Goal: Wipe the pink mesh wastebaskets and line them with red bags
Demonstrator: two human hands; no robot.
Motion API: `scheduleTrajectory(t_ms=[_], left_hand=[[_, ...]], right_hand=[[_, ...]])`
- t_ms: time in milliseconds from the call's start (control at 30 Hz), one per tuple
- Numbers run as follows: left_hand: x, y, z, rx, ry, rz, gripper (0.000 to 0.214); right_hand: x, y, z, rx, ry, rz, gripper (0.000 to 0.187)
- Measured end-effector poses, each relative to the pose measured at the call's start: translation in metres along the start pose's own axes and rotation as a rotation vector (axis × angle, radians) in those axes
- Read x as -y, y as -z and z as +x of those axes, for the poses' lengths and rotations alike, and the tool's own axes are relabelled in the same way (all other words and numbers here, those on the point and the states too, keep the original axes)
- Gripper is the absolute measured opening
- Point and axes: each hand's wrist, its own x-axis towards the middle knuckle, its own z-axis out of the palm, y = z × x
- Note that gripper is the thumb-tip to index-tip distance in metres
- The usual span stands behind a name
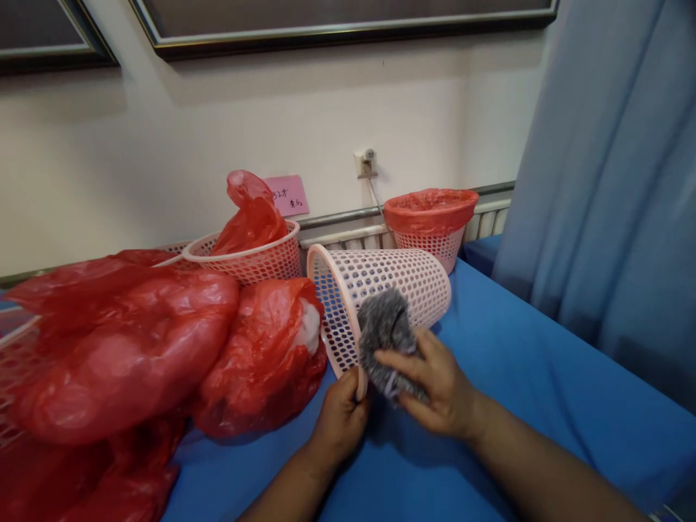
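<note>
A pale pink perforated plastic wastebasket [396, 275] lies on its side on the blue surface, its mouth facing left. My left hand [341, 419] is closed on the near part of its rim. In my right hand [440, 384] is a bunched grey fuzzy cloth [387, 326], pressed against the outside of the basket just behind the rim. My right fingers curl over the cloth. Close to the left of the basket mouth sits a filled red plastic bag [261, 362] with something white showing through.
Larger red bags [130, 348] crowd the left side. Behind them stands a pink basket [244, 257] with a red bag inside. At the back right is a basket lined in red [432, 217]. A blue curtain [609, 181] hangs on the right; a wall socket [365, 164] is behind.
</note>
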Motion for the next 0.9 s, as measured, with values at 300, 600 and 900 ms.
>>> scheduleTrajectory(t_ms=[300, 600, 900], left_hand=[[-0.016, 0.007, -0.009, -0.198, 0.063, -0.095, 0.031], [-0.004, -0.002, -0.005, 0.082, -0.048, 0.121, 0.04], [-0.009, 0.002, -0.005, -0.01, 0.041, -0.053, 0.026]], right_hand=[[-0.008, 0.005, 0.002, -0.105, -0.131, 0.014, 0.051], [-0.06, 0.022, 0.003, -0.471, -0.685, -0.07, 0.046], [0.02, -0.008, 0.0, 0.044, 0.112, 0.075, 0.061]])
